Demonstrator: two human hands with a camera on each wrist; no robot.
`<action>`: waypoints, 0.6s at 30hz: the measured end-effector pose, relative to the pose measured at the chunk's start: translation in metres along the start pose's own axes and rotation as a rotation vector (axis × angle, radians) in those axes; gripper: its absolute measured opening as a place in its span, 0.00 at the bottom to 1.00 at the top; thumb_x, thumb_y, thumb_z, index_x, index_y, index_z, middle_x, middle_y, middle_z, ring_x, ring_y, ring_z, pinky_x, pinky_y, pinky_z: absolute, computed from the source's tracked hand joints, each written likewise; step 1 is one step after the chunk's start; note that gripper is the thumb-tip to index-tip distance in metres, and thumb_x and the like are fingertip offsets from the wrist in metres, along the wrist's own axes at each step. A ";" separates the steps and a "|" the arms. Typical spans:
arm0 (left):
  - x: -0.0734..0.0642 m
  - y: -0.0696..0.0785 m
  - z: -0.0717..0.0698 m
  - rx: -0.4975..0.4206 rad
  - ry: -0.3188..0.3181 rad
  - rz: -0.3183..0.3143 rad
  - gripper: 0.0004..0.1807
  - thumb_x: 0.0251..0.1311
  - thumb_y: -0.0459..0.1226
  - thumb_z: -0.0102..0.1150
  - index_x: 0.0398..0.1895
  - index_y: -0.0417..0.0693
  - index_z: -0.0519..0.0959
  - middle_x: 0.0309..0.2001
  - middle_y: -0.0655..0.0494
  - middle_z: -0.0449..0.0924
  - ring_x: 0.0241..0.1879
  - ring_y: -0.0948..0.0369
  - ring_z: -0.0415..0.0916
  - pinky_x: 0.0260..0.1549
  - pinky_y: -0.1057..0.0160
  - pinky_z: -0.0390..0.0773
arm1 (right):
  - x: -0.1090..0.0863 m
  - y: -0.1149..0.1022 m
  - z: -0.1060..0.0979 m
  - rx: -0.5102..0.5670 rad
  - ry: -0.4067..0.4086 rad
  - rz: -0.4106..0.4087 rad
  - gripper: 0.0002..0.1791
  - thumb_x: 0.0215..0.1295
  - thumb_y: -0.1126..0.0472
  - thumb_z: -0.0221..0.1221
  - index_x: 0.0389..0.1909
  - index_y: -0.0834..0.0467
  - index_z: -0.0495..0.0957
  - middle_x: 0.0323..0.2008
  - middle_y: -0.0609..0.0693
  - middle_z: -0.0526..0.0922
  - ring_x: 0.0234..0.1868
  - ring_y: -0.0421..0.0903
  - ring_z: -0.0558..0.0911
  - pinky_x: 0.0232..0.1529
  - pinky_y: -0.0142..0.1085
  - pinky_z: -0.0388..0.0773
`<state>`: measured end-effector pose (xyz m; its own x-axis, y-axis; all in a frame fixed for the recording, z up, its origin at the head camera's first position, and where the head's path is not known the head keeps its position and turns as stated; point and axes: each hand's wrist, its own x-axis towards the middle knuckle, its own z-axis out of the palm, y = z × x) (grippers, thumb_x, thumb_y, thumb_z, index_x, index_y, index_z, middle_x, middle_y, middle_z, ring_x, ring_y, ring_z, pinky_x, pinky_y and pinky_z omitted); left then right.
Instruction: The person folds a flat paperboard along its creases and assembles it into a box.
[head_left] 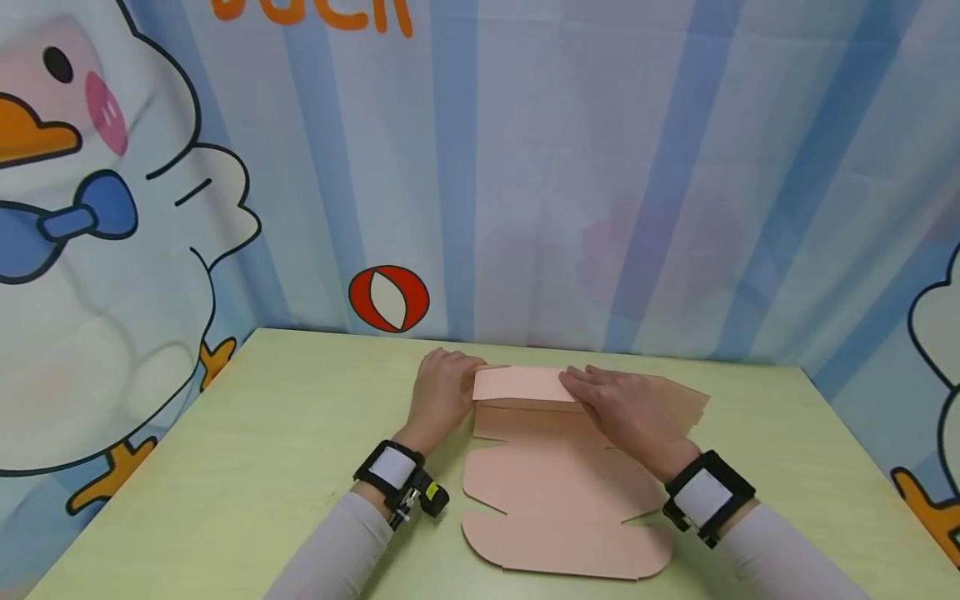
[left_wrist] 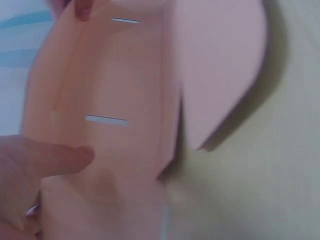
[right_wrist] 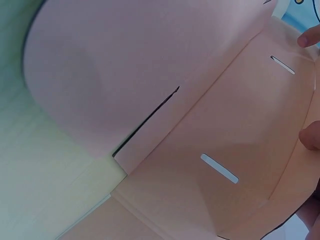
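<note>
A flat pink-brown cardboard box blank (head_left: pixel 562 479) lies on the table, its far panel (head_left: pixel 517 385) bent up and over along a crease. At that panel's left end my left hand (head_left: pixel 446 387) grips the board. In the left wrist view, the thumb of the left hand (left_wrist: pixel 35 162) lies on the inner face and other fingers are behind the edge. My right hand (head_left: pixel 633 412) holds the same panel farther right. From the right wrist, the right hand (right_wrist: pixel 311 137) shows its thumb over the panel's edge, with fingers beyond it. Two narrow slots (right_wrist: pixel 220 168) cut through the board.
The pale green table (head_left: pixel 300 433) runs back to a striped curtain (head_left: pixel 525 167) printed with cartoon ducks and a red-and-white ball. Rounded flaps (head_left: pixel 566 546) of the blank spread towards me. A side flap (head_left: pixel 682 400) sticks out past the right hand.
</note>
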<state>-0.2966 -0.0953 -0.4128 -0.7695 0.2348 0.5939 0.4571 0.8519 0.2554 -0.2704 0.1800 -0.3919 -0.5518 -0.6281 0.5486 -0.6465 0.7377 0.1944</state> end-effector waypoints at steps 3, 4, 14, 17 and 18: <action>0.002 0.001 -0.010 -0.002 -0.092 0.003 0.18 0.52 0.31 0.71 0.48 0.50 0.86 0.43 0.54 0.89 0.45 0.55 0.83 0.56 0.52 0.77 | 0.000 -0.001 -0.001 -0.005 -0.013 0.005 0.22 0.60 0.62 0.67 0.57 0.54 0.82 0.51 0.54 0.87 0.47 0.53 0.88 0.40 0.47 0.86; 0.002 0.001 -0.014 -0.015 -0.119 -0.005 0.20 0.53 0.32 0.71 0.51 0.49 0.85 0.46 0.53 0.88 0.48 0.54 0.83 0.57 0.51 0.77 | 0.001 -0.001 -0.001 -0.008 -0.017 0.005 0.22 0.60 0.62 0.67 0.57 0.54 0.82 0.51 0.54 0.87 0.47 0.53 0.88 0.40 0.46 0.86; -0.003 0.018 -0.046 -0.188 -0.266 -0.059 0.29 0.47 0.36 0.77 0.57 0.47 0.81 0.56 0.50 0.82 0.59 0.50 0.75 0.60 0.50 0.77 | 0.000 0.000 -0.001 -0.019 -0.031 0.005 0.22 0.60 0.61 0.67 0.58 0.53 0.82 0.52 0.54 0.86 0.48 0.52 0.88 0.41 0.46 0.86; -0.005 0.025 -0.048 -0.165 -0.276 -0.015 0.27 0.50 0.37 0.76 0.56 0.46 0.82 0.54 0.50 0.82 0.57 0.52 0.77 0.58 0.51 0.79 | 0.000 0.000 -0.001 -0.015 -0.029 0.006 0.22 0.61 0.61 0.67 0.58 0.54 0.82 0.52 0.54 0.86 0.48 0.52 0.88 0.41 0.46 0.86; -0.006 0.027 -0.048 -0.158 -0.276 -0.006 0.26 0.51 0.38 0.75 0.56 0.46 0.82 0.54 0.51 0.83 0.57 0.52 0.78 0.57 0.51 0.80 | 0.000 0.000 -0.001 -0.015 -0.029 0.006 0.22 0.61 0.61 0.67 0.58 0.54 0.82 0.52 0.54 0.86 0.48 0.52 0.88 0.41 0.46 0.86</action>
<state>-0.2584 -0.0961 -0.3726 -0.8544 0.3667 0.3682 0.4993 0.7755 0.3864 -0.2702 0.1800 -0.3910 -0.5710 -0.6305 0.5257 -0.6354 0.7449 0.2033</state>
